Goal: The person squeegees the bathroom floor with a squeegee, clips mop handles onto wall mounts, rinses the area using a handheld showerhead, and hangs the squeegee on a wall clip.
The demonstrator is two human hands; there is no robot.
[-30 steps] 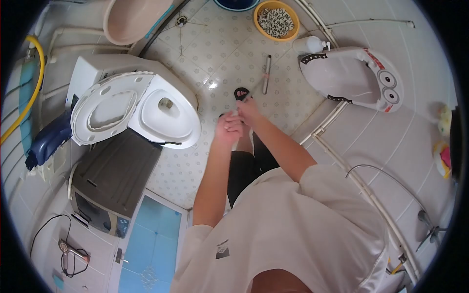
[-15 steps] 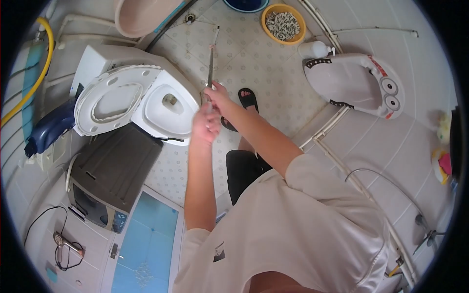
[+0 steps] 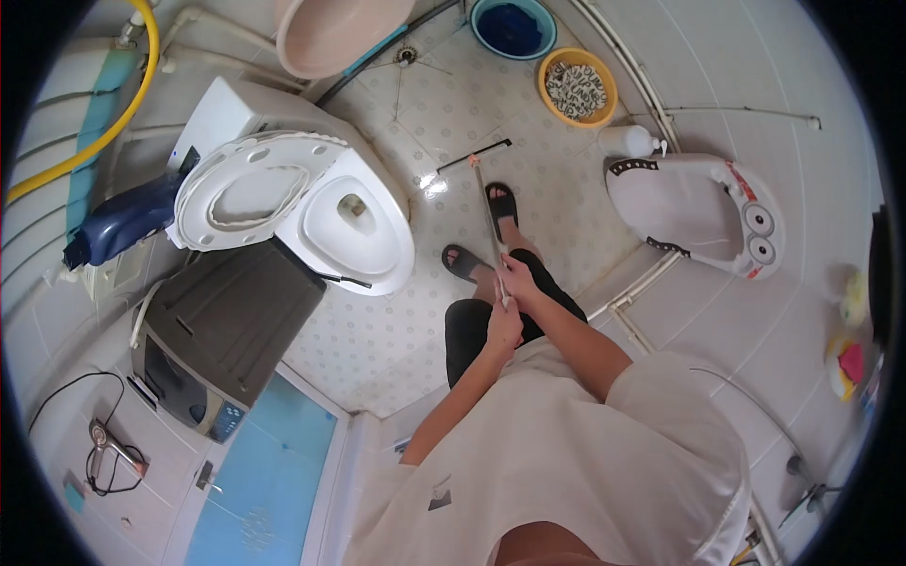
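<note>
A floor squeegee [image 3: 486, 193] slants down from my hands to the patterned tile floor, its thin dark blade lying across the tiles. Higher on the pole is my right hand [image 3: 516, 278], closed around it. My left hand [image 3: 505, 325] grips the pole's end, close to my body. Beside the pole stand my feet in black slippers [image 3: 502, 200]. To the left of the blade is a white toilet [image 3: 396, 241] with its lid and seat raised. The floor near the blade has a shiny, wet-looking glare.
A yellow basin [image 3: 545, 104] with patterned cloth and a blue basin [image 3: 481, 40] stand at the far wall. A white bottle [image 3: 625, 141] and a white baby bath-like tub [image 3: 684, 179] are on the right. At left are a washing machine [image 3: 231, 325] and a blue door [image 3: 269, 472].
My hands have drawn back toward my body and to the right with the squeegee. The blade now lies nearer my feet, turned crosswise. My view has shifted slightly.
</note>
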